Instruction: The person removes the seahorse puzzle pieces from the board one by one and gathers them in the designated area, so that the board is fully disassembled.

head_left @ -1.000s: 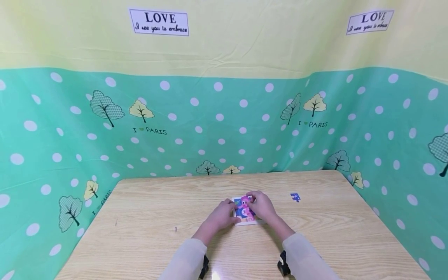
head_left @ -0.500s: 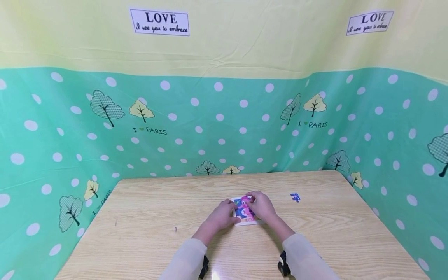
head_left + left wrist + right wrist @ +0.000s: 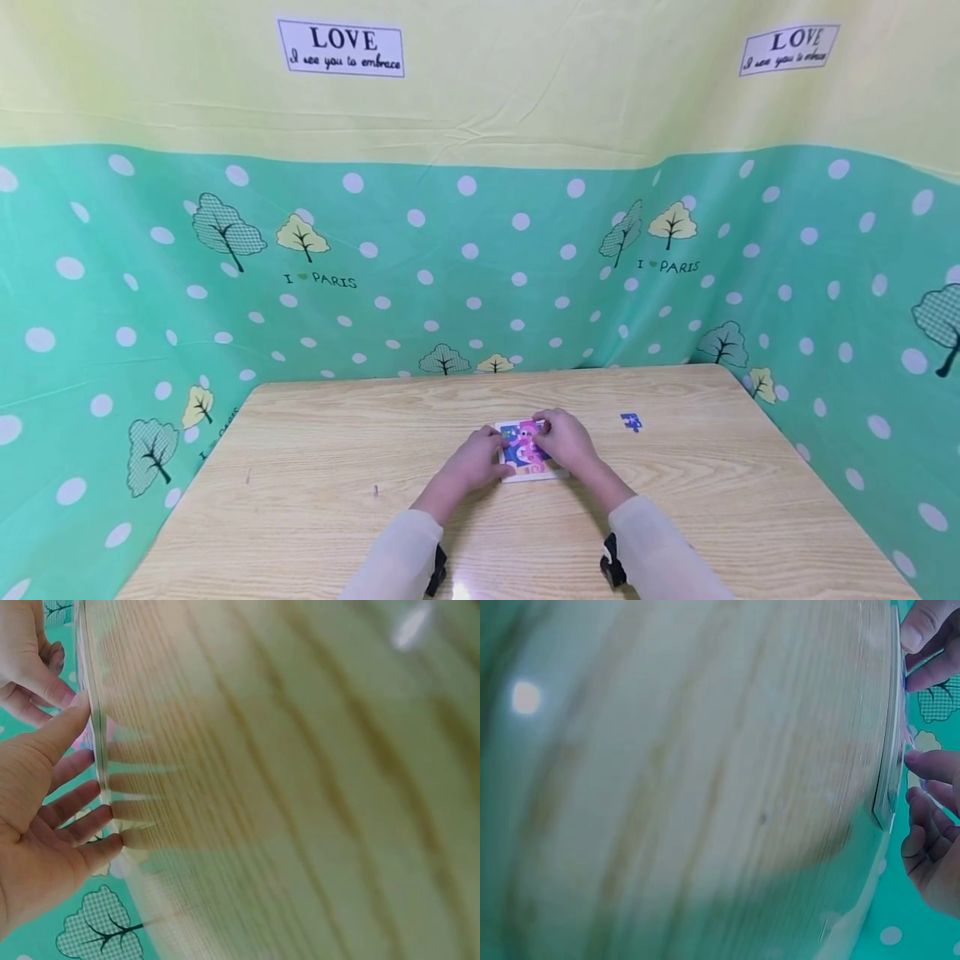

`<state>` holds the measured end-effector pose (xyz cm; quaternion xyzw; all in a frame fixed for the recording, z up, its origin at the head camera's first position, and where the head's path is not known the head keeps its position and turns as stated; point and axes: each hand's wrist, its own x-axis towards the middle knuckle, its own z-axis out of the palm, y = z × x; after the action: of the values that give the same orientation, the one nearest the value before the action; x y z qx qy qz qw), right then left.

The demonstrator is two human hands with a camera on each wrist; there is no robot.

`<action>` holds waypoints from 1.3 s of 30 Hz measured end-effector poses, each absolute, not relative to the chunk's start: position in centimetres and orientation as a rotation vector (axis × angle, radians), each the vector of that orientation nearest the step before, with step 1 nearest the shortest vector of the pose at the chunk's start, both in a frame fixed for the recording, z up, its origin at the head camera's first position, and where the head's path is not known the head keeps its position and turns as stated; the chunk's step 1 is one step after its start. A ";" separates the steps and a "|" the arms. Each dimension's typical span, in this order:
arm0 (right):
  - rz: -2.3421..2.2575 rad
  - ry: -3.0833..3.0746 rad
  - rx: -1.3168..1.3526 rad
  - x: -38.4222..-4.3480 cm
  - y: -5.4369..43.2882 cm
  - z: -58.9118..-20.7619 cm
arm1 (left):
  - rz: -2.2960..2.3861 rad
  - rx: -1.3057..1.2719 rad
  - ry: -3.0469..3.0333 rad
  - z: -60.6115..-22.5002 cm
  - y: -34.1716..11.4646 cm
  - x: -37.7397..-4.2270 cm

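A small jigsaw puzzle (image 3: 525, 458) with a pink cartoon animal on blue lies in a white-rimmed tray on the wooden table. My left hand (image 3: 472, 462) rests at the tray's left side, its fingers spread and fairly straight; in the left wrist view the thumb (image 3: 67, 724) touches the tray's edge. Over the right part of the picture, my right hand (image 3: 566, 442) pinches a puzzle piece with thumb and forefinger, the piece mostly hidden by the fingers. In the right wrist view the right hand's other fingers (image 3: 922, 832) are curled beside the tray.
A loose blue puzzle piece (image 3: 632, 422) lies on the table (image 3: 315, 442) to the right of the tray. A tiny dark mark (image 3: 376, 491) shows left of the hands. Behind and beside the table hangs a green and yellow patterned cloth (image 3: 450, 275).
My right hand has shifted slightly right over the puzzle, showing a little more of the tray's lower right. The left hand stays at the left edge.
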<state>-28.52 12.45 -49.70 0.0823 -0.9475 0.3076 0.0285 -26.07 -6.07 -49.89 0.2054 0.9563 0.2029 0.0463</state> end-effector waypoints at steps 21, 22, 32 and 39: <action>0.921 -2.933 0.252 -28.5 13.5 -49.8 | 0.635 0.567 2.900 -49.6 -6.0 -25.9; 0.922 -2.937 0.246 -28.5 13.7 -49.8 | 0.636 0.569 2.900 -49.6 -6.0 -25.9; 0.917 -2.948 0.220 -28.3 14.8 -49.4 | 0.658 0.572 2.899 -49.7 -5.9 -25.9; 0.882 -2.939 0.241 -28.4 15.6 -49.3 | 0.669 0.575 2.895 -49.5 -6.0 -25.7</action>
<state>-28.39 15.64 -49.27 0.0784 -0.9544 0.2863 0.0319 -25.73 -5.97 -49.49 0.1896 0.9550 0.2205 0.0576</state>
